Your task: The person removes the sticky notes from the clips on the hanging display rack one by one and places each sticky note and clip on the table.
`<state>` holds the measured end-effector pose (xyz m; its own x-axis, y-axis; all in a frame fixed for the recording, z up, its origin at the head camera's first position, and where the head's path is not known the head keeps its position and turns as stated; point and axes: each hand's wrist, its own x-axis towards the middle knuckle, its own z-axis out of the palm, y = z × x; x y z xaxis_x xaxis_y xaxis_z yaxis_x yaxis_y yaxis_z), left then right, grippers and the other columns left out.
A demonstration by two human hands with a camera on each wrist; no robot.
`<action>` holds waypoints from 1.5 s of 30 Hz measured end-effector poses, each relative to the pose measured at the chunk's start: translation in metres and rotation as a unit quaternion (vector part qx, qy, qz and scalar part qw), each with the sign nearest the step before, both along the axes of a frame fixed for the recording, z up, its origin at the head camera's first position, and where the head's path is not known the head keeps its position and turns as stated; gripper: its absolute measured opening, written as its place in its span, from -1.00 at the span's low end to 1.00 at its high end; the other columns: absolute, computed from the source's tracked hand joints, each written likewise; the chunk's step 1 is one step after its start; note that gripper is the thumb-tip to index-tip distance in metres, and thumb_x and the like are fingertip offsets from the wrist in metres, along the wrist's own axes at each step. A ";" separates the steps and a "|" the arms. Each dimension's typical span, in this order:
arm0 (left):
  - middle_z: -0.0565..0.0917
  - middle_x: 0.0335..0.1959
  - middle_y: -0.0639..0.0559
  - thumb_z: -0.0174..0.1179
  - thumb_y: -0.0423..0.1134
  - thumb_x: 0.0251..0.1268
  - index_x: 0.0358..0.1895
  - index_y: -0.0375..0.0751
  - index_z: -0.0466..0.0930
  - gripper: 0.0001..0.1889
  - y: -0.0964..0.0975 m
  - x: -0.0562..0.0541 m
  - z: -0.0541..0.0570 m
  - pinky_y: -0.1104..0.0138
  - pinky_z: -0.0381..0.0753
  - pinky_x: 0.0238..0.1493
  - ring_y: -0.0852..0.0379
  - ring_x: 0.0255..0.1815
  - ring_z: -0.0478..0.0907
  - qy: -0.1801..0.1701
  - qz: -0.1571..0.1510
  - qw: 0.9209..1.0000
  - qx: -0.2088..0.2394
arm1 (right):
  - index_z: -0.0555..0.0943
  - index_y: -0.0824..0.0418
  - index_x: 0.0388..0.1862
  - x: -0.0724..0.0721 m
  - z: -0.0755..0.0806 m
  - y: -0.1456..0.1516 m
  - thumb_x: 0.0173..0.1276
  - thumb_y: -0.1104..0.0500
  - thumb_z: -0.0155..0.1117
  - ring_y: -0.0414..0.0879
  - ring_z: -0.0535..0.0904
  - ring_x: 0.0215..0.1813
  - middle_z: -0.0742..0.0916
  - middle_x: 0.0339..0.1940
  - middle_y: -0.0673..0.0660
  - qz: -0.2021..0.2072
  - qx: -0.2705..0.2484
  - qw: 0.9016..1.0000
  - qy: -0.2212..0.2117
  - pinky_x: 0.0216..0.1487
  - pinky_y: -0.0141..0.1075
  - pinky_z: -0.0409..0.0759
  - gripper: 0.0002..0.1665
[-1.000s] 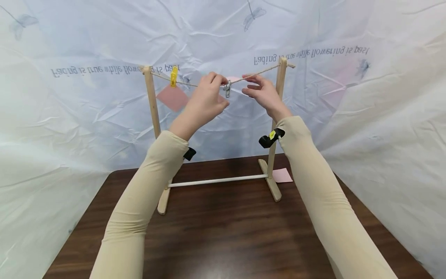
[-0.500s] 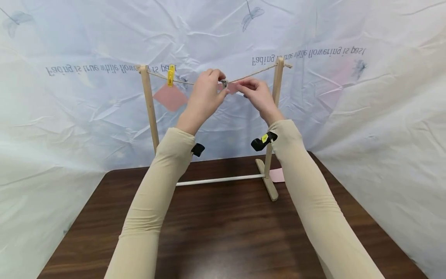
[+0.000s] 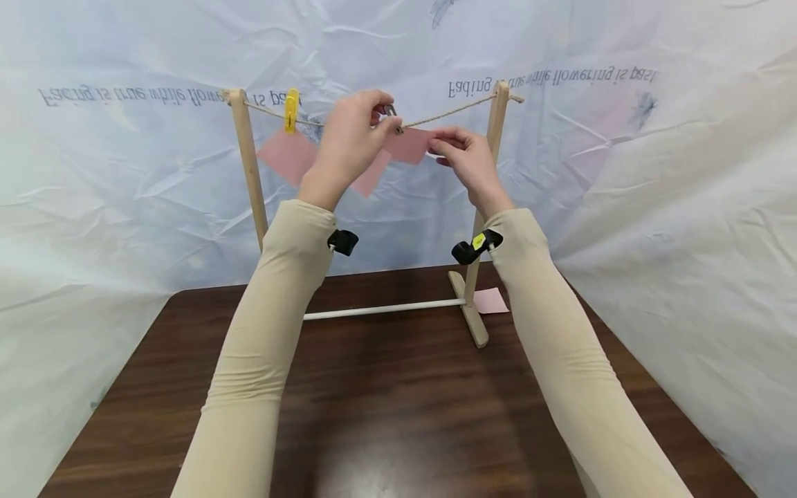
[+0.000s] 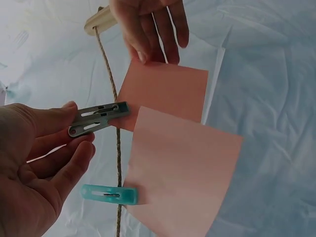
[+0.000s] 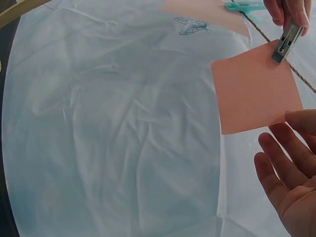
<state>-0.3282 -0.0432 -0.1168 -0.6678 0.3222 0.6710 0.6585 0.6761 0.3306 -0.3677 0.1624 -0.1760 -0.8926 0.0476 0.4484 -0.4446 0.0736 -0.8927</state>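
Observation:
My left hand (image 3: 350, 138) pinches a grey clothespin (image 4: 96, 118) between thumb and fingers at the rope (image 4: 119, 158). The clothespin's tip overlaps the corner of a pink square of paper (image 5: 256, 91) beside the rope. Opposite, my right hand (image 3: 463, 158) pinches another corner of that square with thumb and fingertips, its other fingers spread below. A teal clothespin (image 4: 109, 194) holds a second pink paper (image 4: 182, 170) on the rope, mostly behind my left hand in the head view. Further left, a yellow clothespin (image 3: 290, 111) holds a third pink paper (image 3: 286, 158).
The rope runs between two wooden posts, a left post (image 3: 249, 166) and a right post (image 3: 497, 121). A white rod (image 3: 386, 310) joins them low down. Another pink paper (image 3: 490, 301) lies on the dark wooden table (image 3: 398, 387) by the right foot. Printed white cloth (image 3: 398, 221) hangs behind.
The right hand, earlier apart from the clothespin, has come in and now holds a pink paper at the rope. The left hand's clothespin has tilted to meet that paper's corner.

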 end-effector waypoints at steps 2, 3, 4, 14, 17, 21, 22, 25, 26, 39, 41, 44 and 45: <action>0.71 -0.02 -0.09 0.19 -0.19 0.50 0.19 -0.29 0.62 -0.66 -0.001 0.000 0.002 0.36 0.57 0.07 0.08 0.00 0.64 0.004 0.002 1.000 0.012 | 0.69 0.24 0.03 0.001 0.003 -0.001 0.44 0.21 0.33 -0.06 0.66 0.09 0.75 -0.09 0.10 0.001 0.000 1.000 0.004 0.20 -0.20 0.58 -0.76; 0.71 -0.04 -0.10 0.18 -0.19 0.51 0.18 -0.29 0.63 -0.67 -0.002 0.001 0.003 0.36 0.57 0.06 0.09 -0.01 0.64 0.010 0.003 1.000 0.016 | 0.69 0.25 0.02 0.002 0.004 -0.001 0.44 0.21 0.34 -0.06 0.66 0.09 0.76 -0.09 0.10 0.001 0.001 1.000 0.009 0.20 -0.19 0.58 -0.77; 0.72 -0.05 -0.10 0.17 -0.18 0.51 0.16 -0.29 0.65 -0.68 -0.002 0.000 0.003 0.37 0.57 0.04 0.09 -0.03 0.65 0.017 0.003 1.000 0.021 | 0.70 0.25 0.02 0.003 0.005 -0.001 0.44 0.21 0.34 -0.06 0.66 0.09 0.76 -0.10 0.10 0.000 0.002 1.000 0.014 0.20 -0.19 0.58 -0.77; 0.75 -0.10 -0.08 0.23 -0.20 0.47 0.06 -0.28 0.72 -0.73 -0.005 -0.001 0.000 0.44 0.57 -0.02 0.13 -0.10 0.66 0.030 -0.001 0.997 0.077 | 0.68 0.27 -0.01 0.007 -0.001 0.000 0.45 0.21 0.31 -0.07 0.67 0.02 0.75 -0.15 0.08 -0.006 0.023 0.999 0.021 0.12 -0.25 0.60 -0.80; 0.75 -0.10 -0.07 0.23 -0.19 0.47 0.05 -0.27 0.72 -0.73 -0.003 0.001 0.002 0.50 0.54 -0.04 0.15 -0.10 0.65 0.035 -0.002 0.995 0.090 | 0.69 0.28 0.01 0.009 -0.002 0.002 0.46 0.21 0.31 -0.07 0.68 -0.02 0.75 -0.15 0.08 -0.017 0.038 0.999 0.028 0.10 -0.25 0.62 -0.78; 0.76 -0.10 -0.06 0.22 -0.17 0.47 0.04 -0.27 0.73 -0.73 -0.001 0.004 0.007 0.56 0.53 -0.03 0.17 -0.09 0.64 0.045 -0.008 0.993 0.112 | 0.69 0.29 0.04 0.015 -0.002 0.008 0.46 0.20 0.31 -0.07 0.67 -0.05 0.74 -0.14 0.11 -0.035 0.067 0.997 0.035 0.11 -0.23 0.62 -0.74; 0.76 -0.10 -0.06 0.23 -0.17 0.47 0.03 -0.27 0.73 -0.73 0.000 0.005 0.008 0.56 0.54 -0.03 0.18 -0.09 0.64 0.045 -0.011 0.992 0.120 | 0.68 0.29 0.05 0.017 -0.002 0.009 0.46 0.19 0.30 -0.07 0.67 -0.05 0.74 -0.13 0.11 -0.039 0.079 0.996 0.035 0.11 -0.24 0.62 -0.73; 0.76 -0.11 -0.07 0.25 -0.20 0.45 -0.01 -0.29 0.74 -0.76 -0.001 0.006 0.009 0.54 0.57 -0.03 0.17 -0.10 0.65 0.050 -0.024 0.987 0.152 | 0.68 0.30 0.08 0.022 -0.006 0.013 0.48 0.18 0.28 -0.08 0.67 -0.05 0.74 -0.08 0.14 -0.050 0.118 0.991 0.038 0.08 -0.27 0.62 -0.71; 0.76 -0.11 -0.08 0.25 -0.21 0.45 -0.02 -0.30 0.74 -0.76 -0.002 0.007 0.010 0.53 0.58 -0.03 0.17 -0.10 0.65 0.050 -0.029 0.985 0.164 | 0.68 0.30 0.09 0.024 -0.007 0.015 0.49 0.17 0.27 -0.08 0.67 -0.05 0.74 -0.07 0.15 -0.052 0.127 0.990 0.039 0.08 -0.28 0.62 -0.70; 0.72 -0.18 -0.02 0.33 -0.34 0.35 0.01 -0.34 0.71 -0.78 -0.065 0.037 0.013 0.42 0.64 0.00 0.13 -0.15 0.65 0.047 -0.118 0.935 0.330 | 0.74 0.30 -0.12 0.053 -0.013 0.064 0.37 0.37 0.29 -0.20 0.65 -0.26 0.75 -0.31 -0.02 -0.013 0.032 0.996 0.080 -0.15 -0.43 0.64 -0.84; 0.71 -0.20 -0.03 0.32 -0.39 0.34 0.00 -0.35 0.71 -0.79 -0.079 0.042 0.012 0.41 0.64 0.01 0.09 -0.18 0.65 0.029 -0.139 0.920 0.365 | 0.76 0.25 -0.18 0.060 -0.014 0.076 0.35 0.39 0.30 -0.21 0.65 -0.30 0.76 -0.33 -0.02 -0.012 0.004 0.997 0.082 -0.19 -0.45 0.64 -0.85; 0.69 -0.23 -0.09 0.33 -0.45 0.30 -0.04 -0.38 0.71 -0.80 -0.102 0.048 0.009 0.39 0.65 -0.01 0.06 -0.23 0.65 0.005 -0.176 0.887 0.427 | 0.77 0.23 -0.23 0.067 -0.014 0.094 0.33 0.41 0.32 -0.20 0.65 -0.35 0.76 -0.34 0.01 -0.012 -0.023 0.996 0.088 -0.23 -0.46 0.63 -0.85; 0.69 -0.23 -0.11 0.35 -0.45 0.28 -0.05 -0.39 0.71 -0.80 -0.109 0.050 0.008 0.39 0.66 -0.02 0.05 -0.24 0.65 -0.002 -0.185 0.875 0.446 | 0.77 0.23 -0.24 0.070 -0.015 0.100 0.33 0.40 0.34 -0.21 0.65 -0.36 0.76 -0.35 0.01 -0.013 -0.027 0.996 0.087 -0.24 -0.47 0.63 -0.86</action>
